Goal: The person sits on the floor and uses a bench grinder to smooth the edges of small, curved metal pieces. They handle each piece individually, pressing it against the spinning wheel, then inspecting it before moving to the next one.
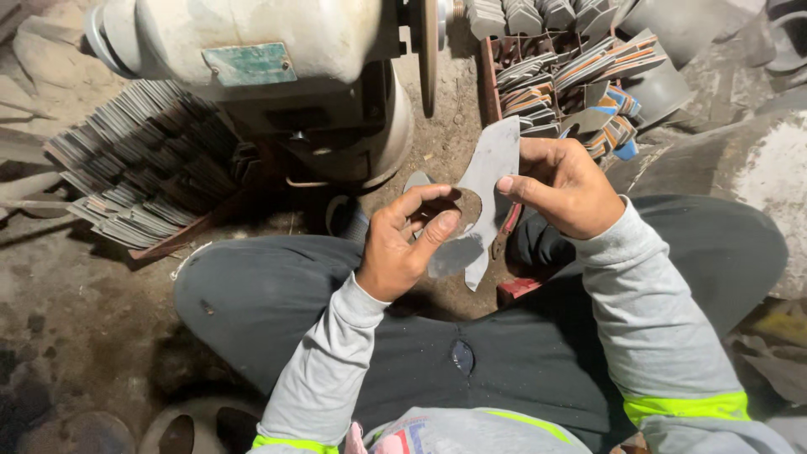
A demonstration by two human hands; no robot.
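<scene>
Down on the dirt floor, head view: a person is sitting cross-legged in dark trousers and grey sleeves with yellow-green cuffs, and both hands are working above the lap.
Left hand: it is curling round the lower part of a flat metal cut-out, thumb lying across the face, fingers bent behind and over the round notch in the sheet.
Right hand: it is pinching the upper right edge of the same piece, thumb pressing on the front, fingers closing behind.
Metal cut-out: it is hanging in the air between the two hands, over the gap between the knees, grey and curvy in outline, standing roughly upright with its top tilted away.
Grinding machine: it is sitting just ahead of the knees, pale housing, with a thin disc showing edge-on at its right.
Left stack: grey metal blanks are lying fanned in a tray beside the machine.
Right crate: more blanks, some showing orange and blue faces, are leaning in rows, well apart from the hands.
</scene>
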